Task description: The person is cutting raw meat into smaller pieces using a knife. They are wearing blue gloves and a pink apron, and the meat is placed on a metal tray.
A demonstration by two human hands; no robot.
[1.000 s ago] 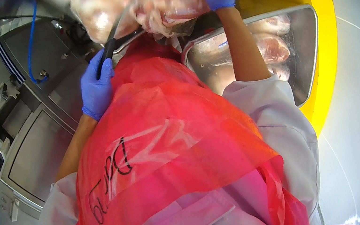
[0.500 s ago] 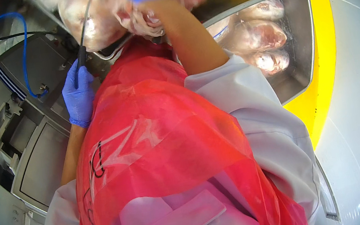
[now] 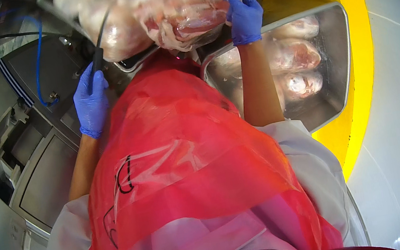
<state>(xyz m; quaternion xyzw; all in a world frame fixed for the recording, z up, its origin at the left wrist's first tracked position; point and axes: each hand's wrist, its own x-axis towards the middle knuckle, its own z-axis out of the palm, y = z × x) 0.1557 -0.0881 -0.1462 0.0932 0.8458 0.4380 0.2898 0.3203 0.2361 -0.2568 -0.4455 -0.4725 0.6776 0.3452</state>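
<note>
The left hand [image 3: 92, 100] had its grip closed round a knife [image 3: 97, 60], blade pointing far and slightly right. Beyond the red apron [image 3: 189, 153], the right hand [image 3: 245, 16] had swung from across the meat [image 3: 185, 19] to its right edge, uncovering it; its grip was half curled, its hold unclear. The meat lay far centre, long axis left to right.

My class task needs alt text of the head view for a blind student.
A blue-gloved left hand holds a knife by raw meat; the right hand is at the meat's right edge. A metal tub at right holds more meat.
</note>
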